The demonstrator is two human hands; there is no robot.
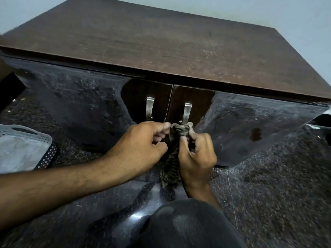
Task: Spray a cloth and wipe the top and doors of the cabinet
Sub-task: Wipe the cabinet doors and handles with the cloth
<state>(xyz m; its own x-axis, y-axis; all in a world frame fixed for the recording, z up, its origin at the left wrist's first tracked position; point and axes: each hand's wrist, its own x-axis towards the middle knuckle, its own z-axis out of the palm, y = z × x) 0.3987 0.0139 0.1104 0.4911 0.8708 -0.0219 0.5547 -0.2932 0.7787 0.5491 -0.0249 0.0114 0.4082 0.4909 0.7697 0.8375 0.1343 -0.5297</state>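
Note:
A low cabinet with a brown wooden top fills the view from above. Its two glossy dark doors, left door and right door, are shut and mirror the speckled floor. Two metal handles, left handle and right handle, flank the centre gap. A crumpled, patterned grey-brown cloth hangs in front of the doors just below the handles. My left hand pinches its top end. My right hand grips it from the right side. The cloth's lower part trails down between my wrists.
The floor is dark speckled stone. A grey perforated plastic item lies on the floor at the left. My dark-clothed knee is at the bottom centre. A pale wall stands behind the cabinet.

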